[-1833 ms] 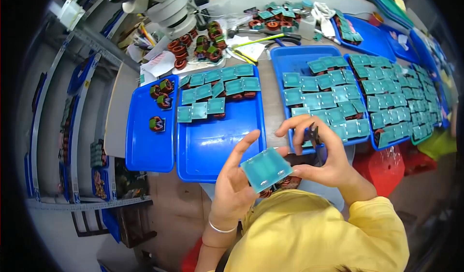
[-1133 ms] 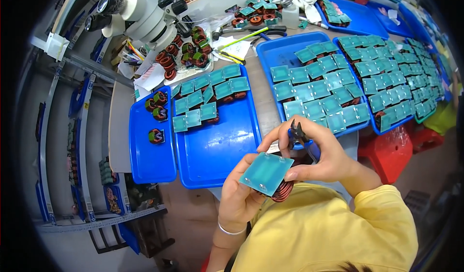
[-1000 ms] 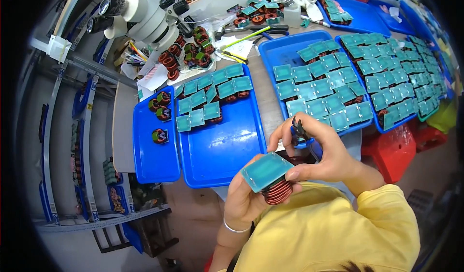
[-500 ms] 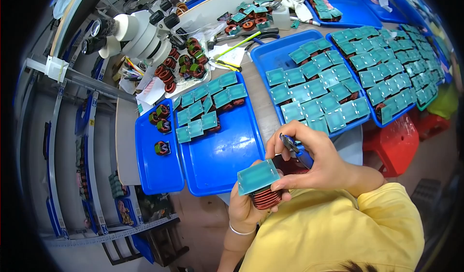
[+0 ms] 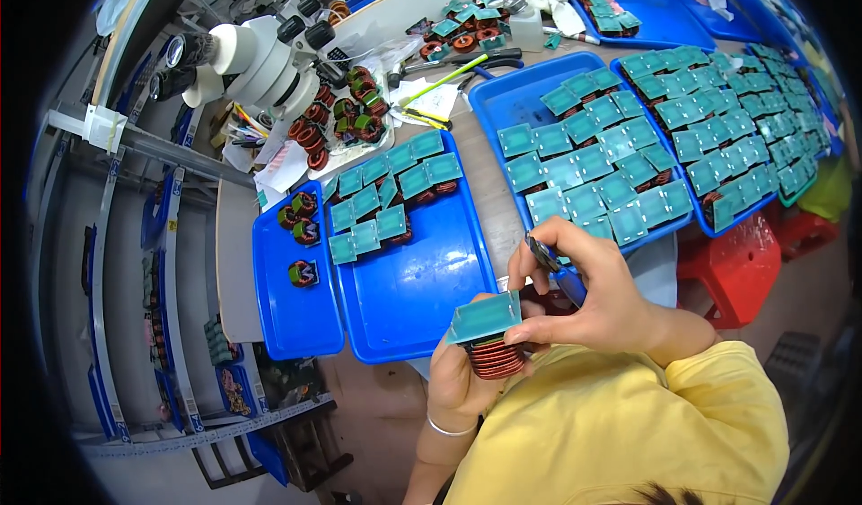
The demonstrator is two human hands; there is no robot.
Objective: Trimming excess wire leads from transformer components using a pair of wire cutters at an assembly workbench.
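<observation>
My left hand (image 5: 455,381) is closed around a copper-wound coil (image 5: 496,359) from below. On top of the coil sits a flat green circuit board (image 5: 485,316), tilted. My right hand (image 5: 615,294) keeps a pair of blue-handled pliers (image 5: 569,284) tucked in its palm, their dark jaws poking out past the fingers. Its thumb and fingertips also touch the board's right edge. Just beyond my hands lies a blue tray (image 5: 422,303) with several similar board-topped coils in its far half.
A narrow blue tray (image 5: 301,325) on the left holds several green-and-black coils. Further blue trays (image 5: 503,101) full of board-topped coils stand to the right. A microscope (image 5: 260,70), loose coils and hand tools occupy the bench's back. Red stools (image 5: 741,267) stand at right.
The coil and its board have turned and tipped in my hands, showing the board more edge-on and more of the windings. The pliers remain in my right hand.
</observation>
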